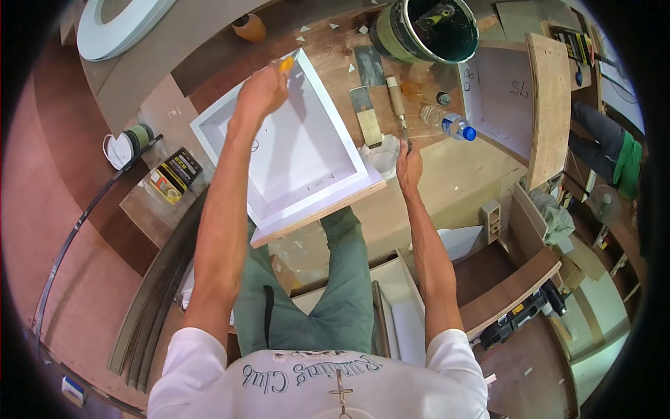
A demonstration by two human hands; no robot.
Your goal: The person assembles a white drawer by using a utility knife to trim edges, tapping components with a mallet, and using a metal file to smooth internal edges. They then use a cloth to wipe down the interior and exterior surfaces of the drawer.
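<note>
A shallow white-lined wooden box (pixel 300 150) with an open top lies tilted in front of me, its near edge above my legs. My left hand (pixel 264 91) is at its far corner, fingers closed around a small yellow-handled tool (pixel 286 64); most of the tool is hidden. Right of the box, my right hand (pixel 410 167) is closed on the metal end of a wooden-handled tool (pixel 396 98), whose handle points away from me. Beside that hand lies a crumpled white cloth or plastic (pixel 382 155). A putty knife (pixel 366 115) rests between box and handle.
A dark bucket (pixel 426 31) stands at the far side. Near it are a water bottle (pixel 450 124) and another wooden box (pixel 548 112). A white ring (pixel 125 28) lies far left, above a black-and-yellow package (pixel 174 174). A power tool (pixel 520 314) is at lower right.
</note>
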